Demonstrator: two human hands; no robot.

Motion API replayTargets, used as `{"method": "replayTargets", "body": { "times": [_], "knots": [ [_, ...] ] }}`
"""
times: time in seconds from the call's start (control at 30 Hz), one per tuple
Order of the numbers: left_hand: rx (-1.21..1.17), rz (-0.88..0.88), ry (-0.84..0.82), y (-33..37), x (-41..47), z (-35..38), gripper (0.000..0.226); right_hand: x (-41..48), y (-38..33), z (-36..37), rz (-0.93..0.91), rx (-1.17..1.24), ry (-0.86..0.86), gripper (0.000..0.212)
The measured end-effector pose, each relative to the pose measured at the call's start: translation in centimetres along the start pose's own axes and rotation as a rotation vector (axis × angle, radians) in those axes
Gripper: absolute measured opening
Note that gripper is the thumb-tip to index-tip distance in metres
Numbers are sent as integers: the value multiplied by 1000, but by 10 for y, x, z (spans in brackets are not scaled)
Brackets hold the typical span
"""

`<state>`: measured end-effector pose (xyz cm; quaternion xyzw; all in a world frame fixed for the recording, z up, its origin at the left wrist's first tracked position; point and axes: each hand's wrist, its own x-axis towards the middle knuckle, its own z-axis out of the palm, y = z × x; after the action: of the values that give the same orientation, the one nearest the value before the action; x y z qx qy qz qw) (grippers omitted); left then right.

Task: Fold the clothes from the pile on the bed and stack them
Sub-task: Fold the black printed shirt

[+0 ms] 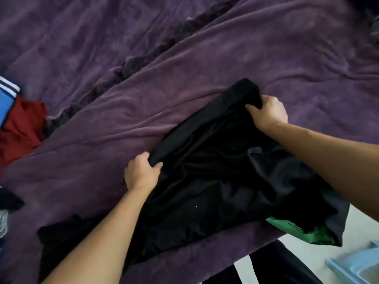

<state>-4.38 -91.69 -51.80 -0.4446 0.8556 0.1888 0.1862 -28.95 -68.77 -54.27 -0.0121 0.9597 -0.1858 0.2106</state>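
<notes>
**Both hands grip the far edge of a black garment [215, 181] on a purple-covered bed**

The left hand [141, 173] pinches one end of the garment's thick edge band and the right hand [268, 113] curls round the other. The band runs diagonally between them, from near-left to far-right, with the left hand closer to the person. The rest of the cloth lies crumpled on the near side of the grip, reaching the bed's edge and overlapping a green item [287, 228]. A fold would probably bring the held edge back over that slack. The purple blanket [205, 58] is soft and rumpled. A red garment [20, 128] and a blue striped one [6, 95] lie well apart at the left. A pale blue plastic object [359, 265] sits on the floor.
</notes>
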Motion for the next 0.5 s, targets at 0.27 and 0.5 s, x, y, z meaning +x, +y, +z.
{"method": "replayTargets", "body": {
  "times": [0.27,0.5],
  "knots": [
    [89,429,247,91,92,-115,33,54,-16,-94,-33,172,338,34],
    [114,541,533,228,158,-161,26,147,7,-163,-9,179,529,46]
  ]
}}
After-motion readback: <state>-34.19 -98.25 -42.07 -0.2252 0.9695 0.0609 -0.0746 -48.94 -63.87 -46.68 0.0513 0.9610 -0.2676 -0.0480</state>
